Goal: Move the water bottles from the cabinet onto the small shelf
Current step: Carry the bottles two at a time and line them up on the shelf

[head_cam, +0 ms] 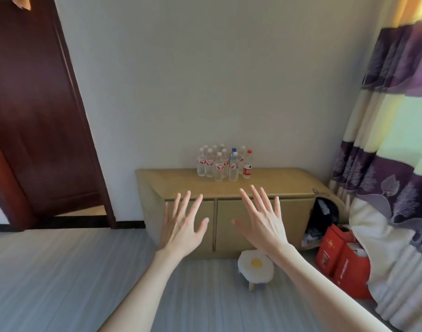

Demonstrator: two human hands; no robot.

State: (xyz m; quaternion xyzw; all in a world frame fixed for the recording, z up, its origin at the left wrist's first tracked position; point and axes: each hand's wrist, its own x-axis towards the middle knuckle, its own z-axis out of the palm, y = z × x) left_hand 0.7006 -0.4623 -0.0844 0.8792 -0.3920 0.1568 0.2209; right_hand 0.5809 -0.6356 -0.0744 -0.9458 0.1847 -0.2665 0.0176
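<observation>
Several clear water bottles (219,164) stand upright in a cluster on top of a low tan cabinet (272,182), near the wall. One bottle has a red cap (247,165) and two have blue caps (233,167). My left hand (182,225) and my right hand (265,218) are both raised in front of the cabinet doors, palms away, fingers spread, holding nothing. Both hands are well short of the bottles. A small white stool with a yellow centre (256,265) stands on the floor before the cabinet, partly behind my right wrist.
A dark red door (35,111) stands open at left. Red gift bags (341,257) and a dark bag sit at the cabinet's right end. A purple and cream curtain (394,140) hangs at right. Grey striped floor (61,271) spreads in front.
</observation>
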